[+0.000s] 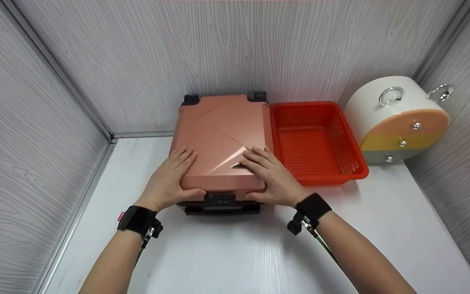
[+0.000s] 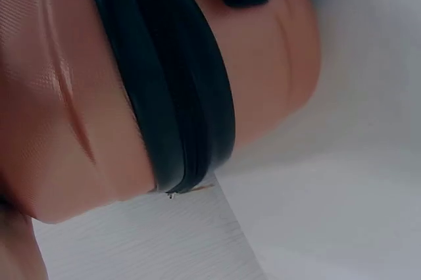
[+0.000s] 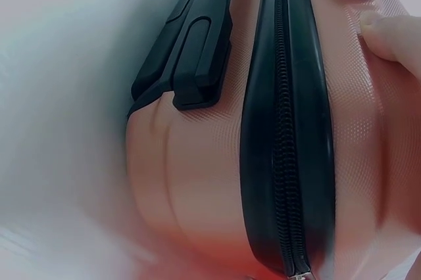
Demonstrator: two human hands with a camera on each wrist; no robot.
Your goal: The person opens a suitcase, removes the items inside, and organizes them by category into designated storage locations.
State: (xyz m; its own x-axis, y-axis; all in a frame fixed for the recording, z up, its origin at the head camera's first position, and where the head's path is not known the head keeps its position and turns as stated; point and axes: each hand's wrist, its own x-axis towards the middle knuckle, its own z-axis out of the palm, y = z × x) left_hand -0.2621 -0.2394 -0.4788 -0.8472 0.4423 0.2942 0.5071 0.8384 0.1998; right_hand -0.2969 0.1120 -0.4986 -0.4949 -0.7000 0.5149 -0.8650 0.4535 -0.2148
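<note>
A small rose-pink hard-shell suitcase lies flat on the white table, lid up. My left hand rests on its near left corner, fingers spread over the lid and thumb along the front face. On the near right corner lies my right hand, held much the same way. A black lock sits between the thumbs, with a black handle below it. In the right wrist view the zipper runs closed along the black rim, and a metal zipper pull shows at the bottom edge.
Right of the suitcase stands a red plastic basket, close against it. Farther right is a white rounded box with coloured drawers and metal ring handles. Grey wood-grain panels wall the table at the back and sides.
</note>
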